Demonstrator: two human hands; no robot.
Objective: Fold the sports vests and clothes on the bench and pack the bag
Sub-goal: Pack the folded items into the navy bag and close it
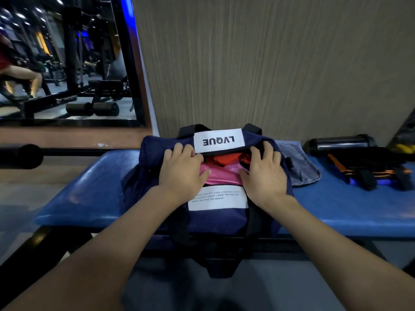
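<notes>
**Soft bag, nearly packed**

The navy bag point(208, 218) sat on the blue bench point(336, 212), its mouth open on pink clothes point(222, 176) and something red; the left hand point(183, 170) and right hand point(265, 171) lay spread, fingers over the far edge; the fabric looked limp and light, best gripped along the opening's edges.

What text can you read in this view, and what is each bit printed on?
"LVQUE": white patch on the far side of the navy bag, upside down to the camera.
Near white patch: small print, only partly legible: "QUALITY, CLASS, A FASHION...", "WHITE THE WAS THE MIRACLE".
Nothing else is readable.
</notes>
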